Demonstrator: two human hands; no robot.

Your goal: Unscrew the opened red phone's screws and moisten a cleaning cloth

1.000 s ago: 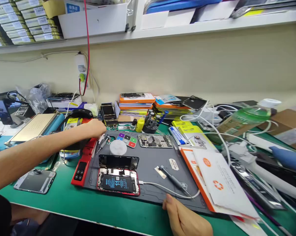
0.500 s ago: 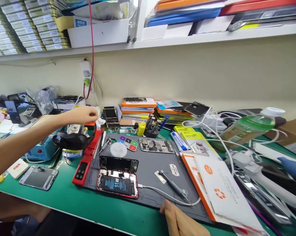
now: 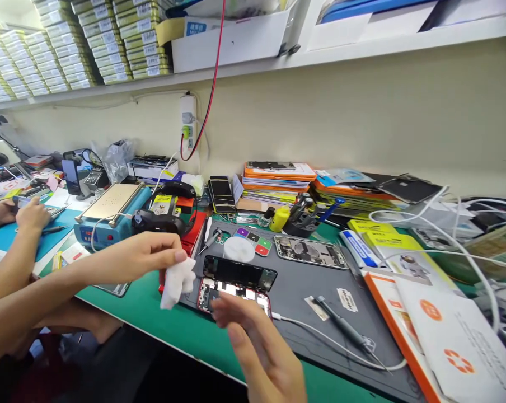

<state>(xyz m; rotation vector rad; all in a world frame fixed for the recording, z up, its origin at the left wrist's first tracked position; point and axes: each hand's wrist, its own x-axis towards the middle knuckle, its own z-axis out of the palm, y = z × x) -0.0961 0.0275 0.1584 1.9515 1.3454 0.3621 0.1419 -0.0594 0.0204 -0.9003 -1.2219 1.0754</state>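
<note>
- A green-topped workbench (image 3: 160, 313) is seen set against a cream wall, with a dark grey repair mat (image 3: 295, 291) laid across its middle.
- Above the bench, a white shelf (image 3: 253, 64) is loaded with stacked yellow-green boxes (image 3: 110, 39) and white bins; a red cable (image 3: 209, 84) is hung down to a wall socket strip (image 3: 188, 126).
- At the back of the bench, orange-edged packages (image 3: 278, 179) are piled, with a yellow bottle (image 3: 280, 218) and a black tool holder (image 3: 305, 215) in front of them.
- On the mat are laid a phone chassis (image 3: 310, 252), a white disc (image 3: 238, 249), a coloured tile pad (image 3: 253, 239) and a screwdriver (image 3: 339, 324) beside a white cable (image 3: 345, 352).
- An opened red phone (image 3: 232, 282), its screen folded up and back, is seen at the mat's near left edge.
- A white wipe (image 3: 176, 282) is pinched between the thumb and fingers of the left hand (image 3: 146, 254), and is held just left of the phone, above the mat's edge.
- The right hand (image 3: 257, 341) is held open with fingers loosely spread, empty, in front of the phone's near edge and partly covering it; whether it is touched cannot be told.
- At far left, another person's hands (image 3: 30, 215) are seen over a blue mat (image 3: 9, 240).
</note>
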